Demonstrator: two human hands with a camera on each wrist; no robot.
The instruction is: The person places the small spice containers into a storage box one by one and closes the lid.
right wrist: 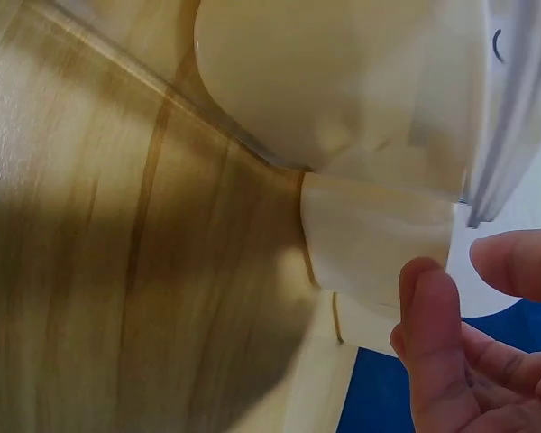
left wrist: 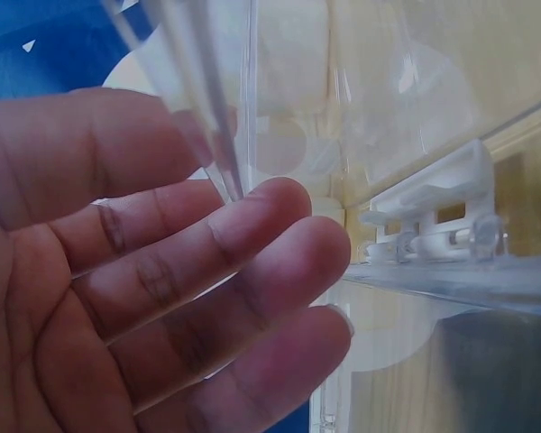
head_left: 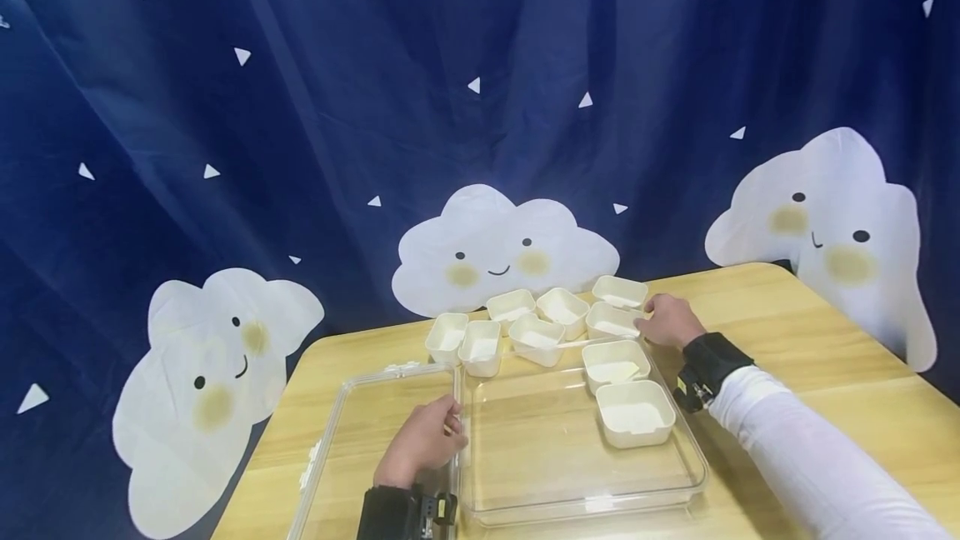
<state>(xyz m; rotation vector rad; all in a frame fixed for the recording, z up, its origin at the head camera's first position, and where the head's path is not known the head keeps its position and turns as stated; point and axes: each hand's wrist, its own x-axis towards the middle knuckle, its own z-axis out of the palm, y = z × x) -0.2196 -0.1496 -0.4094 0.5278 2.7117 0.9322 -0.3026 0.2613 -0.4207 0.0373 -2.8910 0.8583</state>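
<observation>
A shallow clear plastic box lies on the table, with two small white bins, one square bin and a bin behind it, along its right side. My left hand holds the box's left wall, the clear edge running between thumb and fingers in the left wrist view. Behind the box's back right corner, my right hand is at a white bin. In the right wrist view its index fingertip overlaps the outside of that bin, and the thumb stands apart beyond the rim.
Several more white bins, such as a narrow bin, stand in a cluster behind the box. The clear lid with white latches lies open on the left. A dark blue curtain hangs behind the wooden table.
</observation>
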